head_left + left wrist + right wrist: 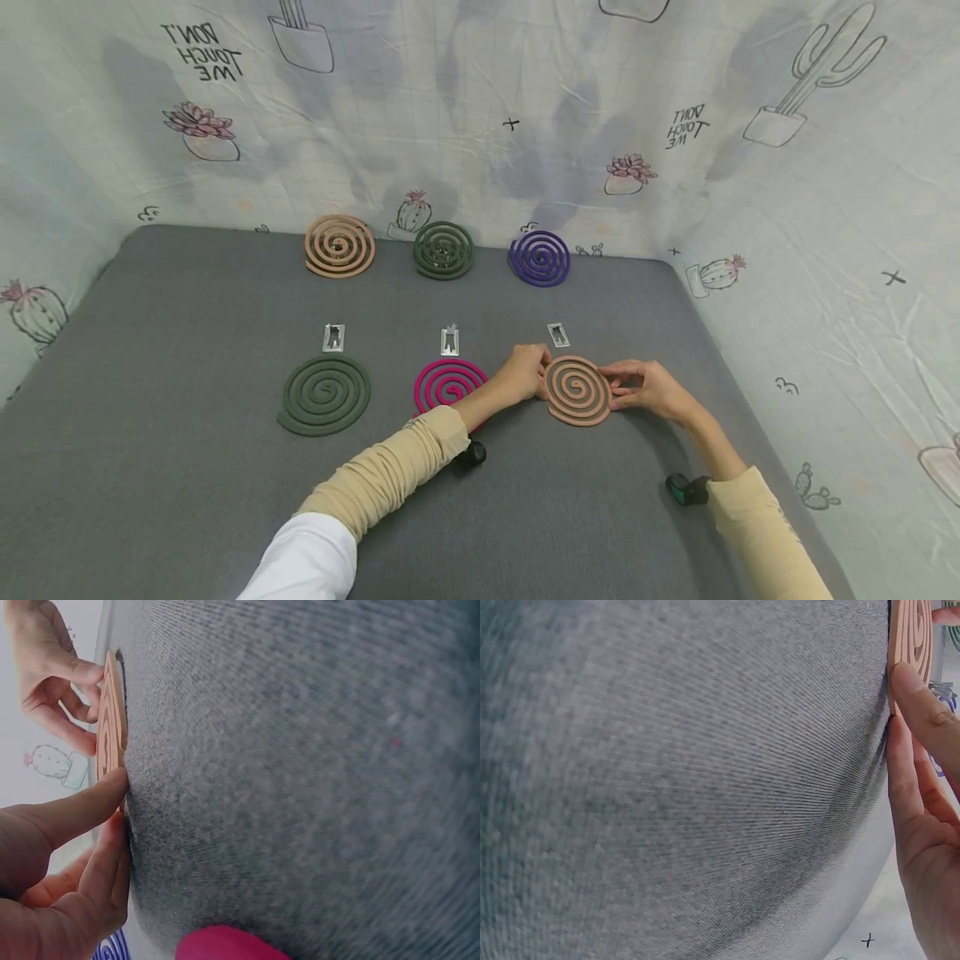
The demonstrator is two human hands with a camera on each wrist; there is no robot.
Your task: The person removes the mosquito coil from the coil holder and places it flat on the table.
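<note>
A light brown mosquito coil [577,385] lies flat at the right of the front row, low over the grey table. My left hand [522,373] pinches its left edge; in the left wrist view the thumb [97,799] presses the rim of the coil [110,724]. At the opposite edge my right hand [651,392] pinches the same coil, its thumb [922,694] on the rim in the right wrist view. A pink coil [452,390] lies partly hidden under my left forearm. Left of it rests a dark green coil [326,390].
Behind the front row lie three small metal coil stands [333,337], [449,342], [558,335]. Farther back are an orange coil [340,246], a green coil [443,250] and a purple coil [540,258]. A printed cloth [480,108] hangs behind the grey table [187,467].
</note>
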